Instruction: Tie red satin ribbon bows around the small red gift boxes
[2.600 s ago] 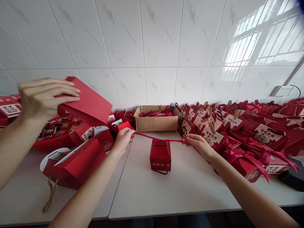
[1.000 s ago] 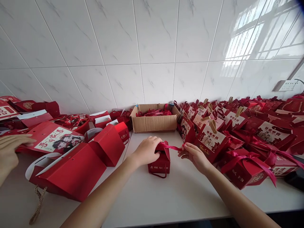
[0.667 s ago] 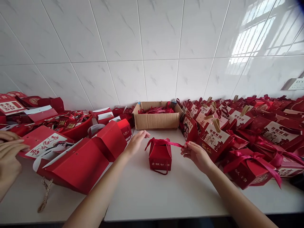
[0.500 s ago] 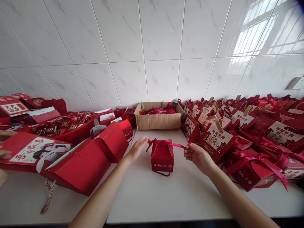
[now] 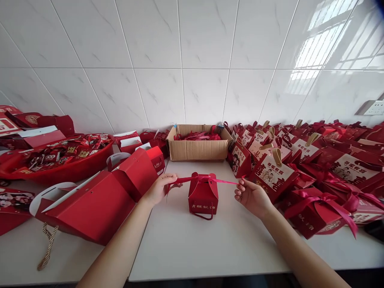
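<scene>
The left hand pinches one side of one crimson satin ribbon, the right hand the other; it crosses one small red cardboard box standing between them on the white tabletop, before one brown corrugated carton.

two hands, one box between them, one carton, one red basin

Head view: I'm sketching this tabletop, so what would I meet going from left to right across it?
Red basin → left hand holding the ribbon → small red box with the ribbon across its top → right hand pinching the ribbon → bow-tied red box.
</scene>
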Demonstrator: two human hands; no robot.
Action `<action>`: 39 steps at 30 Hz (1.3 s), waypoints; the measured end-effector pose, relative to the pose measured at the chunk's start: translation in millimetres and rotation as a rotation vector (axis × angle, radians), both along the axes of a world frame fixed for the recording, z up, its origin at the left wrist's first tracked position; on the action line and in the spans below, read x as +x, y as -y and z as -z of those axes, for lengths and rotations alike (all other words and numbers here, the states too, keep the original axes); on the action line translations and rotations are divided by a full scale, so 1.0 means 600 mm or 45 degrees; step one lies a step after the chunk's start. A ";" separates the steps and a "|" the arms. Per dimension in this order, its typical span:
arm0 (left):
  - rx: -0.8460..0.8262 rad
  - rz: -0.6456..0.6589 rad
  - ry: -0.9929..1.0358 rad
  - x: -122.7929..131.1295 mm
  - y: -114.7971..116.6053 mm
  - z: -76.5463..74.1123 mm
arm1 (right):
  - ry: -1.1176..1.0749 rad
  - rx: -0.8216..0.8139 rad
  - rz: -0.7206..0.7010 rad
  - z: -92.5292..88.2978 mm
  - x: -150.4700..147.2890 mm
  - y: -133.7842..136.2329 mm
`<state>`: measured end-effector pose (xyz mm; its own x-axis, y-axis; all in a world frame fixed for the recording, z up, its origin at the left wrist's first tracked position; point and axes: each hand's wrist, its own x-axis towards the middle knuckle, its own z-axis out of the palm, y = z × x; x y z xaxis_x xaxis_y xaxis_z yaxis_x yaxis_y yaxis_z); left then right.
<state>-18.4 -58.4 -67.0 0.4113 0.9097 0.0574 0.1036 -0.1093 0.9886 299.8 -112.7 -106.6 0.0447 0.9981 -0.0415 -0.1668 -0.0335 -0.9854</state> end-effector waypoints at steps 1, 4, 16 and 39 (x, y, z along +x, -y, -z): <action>-0.003 0.003 -0.029 -0.002 -0.002 0.001 | 0.086 0.014 0.039 0.004 0.001 -0.002; -0.017 -0.008 -0.179 -0.010 -0.011 0.012 | 0.319 0.042 0.166 0.020 0.002 -0.004; 0.021 -0.019 -0.501 -0.037 -0.017 0.009 | 1.136 0.111 0.418 0.046 0.018 -0.009; 0.511 -0.261 -0.397 0.015 0.012 -0.019 | 1.084 0.518 0.911 -0.027 0.003 0.026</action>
